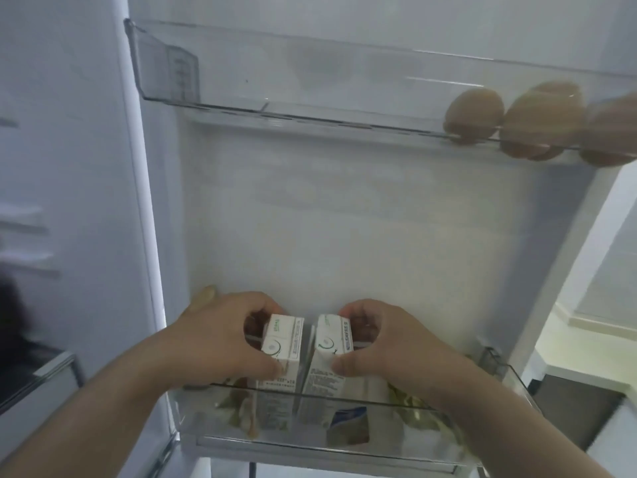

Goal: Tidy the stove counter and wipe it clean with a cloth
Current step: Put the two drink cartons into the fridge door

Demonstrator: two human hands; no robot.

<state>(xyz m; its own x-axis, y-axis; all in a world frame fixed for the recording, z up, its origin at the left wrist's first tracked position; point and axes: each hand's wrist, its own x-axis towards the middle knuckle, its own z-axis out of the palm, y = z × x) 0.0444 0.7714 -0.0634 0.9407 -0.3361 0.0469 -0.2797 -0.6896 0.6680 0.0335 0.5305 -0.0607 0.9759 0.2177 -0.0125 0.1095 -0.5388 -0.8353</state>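
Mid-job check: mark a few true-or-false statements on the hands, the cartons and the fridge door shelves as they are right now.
1. The left hand grips the left carton, and the right hand grips the right carton. True.
2. Eggs sit at the right end of the upper door shelf. True.
3. Both cartons lie flat in the upper door shelf. False: they stand on end, side by side, in the lower door shelf.
4. The left hand holds a cloth. False: it holds only the left carton; no cloth shows.
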